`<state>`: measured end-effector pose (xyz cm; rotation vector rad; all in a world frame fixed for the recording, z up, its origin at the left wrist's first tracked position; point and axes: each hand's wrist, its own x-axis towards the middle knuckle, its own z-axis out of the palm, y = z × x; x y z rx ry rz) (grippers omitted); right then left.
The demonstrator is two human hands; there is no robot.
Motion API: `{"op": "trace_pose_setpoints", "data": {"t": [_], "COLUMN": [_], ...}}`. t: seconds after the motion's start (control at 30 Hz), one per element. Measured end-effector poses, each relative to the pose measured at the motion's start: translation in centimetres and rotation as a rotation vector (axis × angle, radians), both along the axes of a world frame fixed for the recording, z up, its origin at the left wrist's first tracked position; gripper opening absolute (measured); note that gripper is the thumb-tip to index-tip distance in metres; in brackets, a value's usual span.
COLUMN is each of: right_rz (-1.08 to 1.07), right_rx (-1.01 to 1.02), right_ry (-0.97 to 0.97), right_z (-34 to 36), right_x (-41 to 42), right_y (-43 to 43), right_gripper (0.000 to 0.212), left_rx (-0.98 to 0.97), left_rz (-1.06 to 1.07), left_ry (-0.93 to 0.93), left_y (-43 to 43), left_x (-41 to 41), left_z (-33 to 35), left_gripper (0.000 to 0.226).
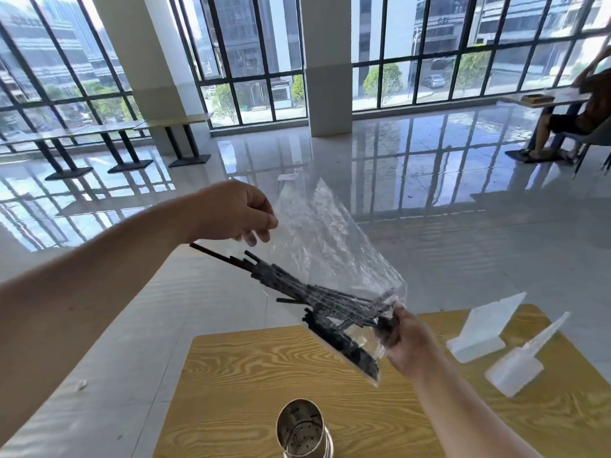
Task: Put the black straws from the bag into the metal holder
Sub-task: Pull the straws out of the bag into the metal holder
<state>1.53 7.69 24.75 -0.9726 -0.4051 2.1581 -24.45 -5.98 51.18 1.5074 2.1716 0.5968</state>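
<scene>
A clear plastic bag [330, 233] is held in the air above a wood-grained desk [238, 375], stretched on a slant between two hands. The left hand [231, 211] is at the bag's upper, open edge, its fingers [256, 238] curled and pinching the plastic there. The right hand [408, 343] is lower and to the right, its fingers clenched round the bag's bunched bottom corner. The black straws [330, 299] lie inside the bag in a loose, crossed heap that runs down toward the right hand; a few ends poke out past the open edge, under the left hand. The metal holder [302, 431] stands upright on the desk's near edge below the bag (its perforated inside shows no straws). Two white stands [479, 332] sit on the desk's right side. Beyond, a glossy tiled floor [429, 180] mirrors tall windows [251, 61], and a person [582, 117] sits at a far table.
</scene>
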Motion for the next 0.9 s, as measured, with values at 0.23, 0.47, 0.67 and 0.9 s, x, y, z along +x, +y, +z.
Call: {"op": "trace_pose_setpoints", "data": {"t": [0.23,0.47,0.67,0.9], "right_rz": [0.027,0.004,-0.025,-0.058], "right_rx": [0.047,0.114,0.126,0.173], "right_ry": [0.046,0.094,0.037,0.01], "right_z": [0.4,1.0,0.5,1.6], "right_x": [-0.4,-1.1,-1.5,-0.7], "right_y": [-1.5,-1.1,-1.1,-0.1], "right_gripper": [0.019,0.015,0.017,0.014], "left_rx": [-0.021,0.102,0.165,0.151], "left_rz": [-0.062,-0.042,-0.049,0.071], "left_ry": [-0.014,-0.015,0.008,-0.154], "left_y": [0.3,-0.2,-1.5,-4.0], "left_x": [2.0,1.7,1.1,-1.2], "left_z": [2.6,4.4,5.7,4.1], "left_gripper": [0.011,0.014,0.016,0.016]}}
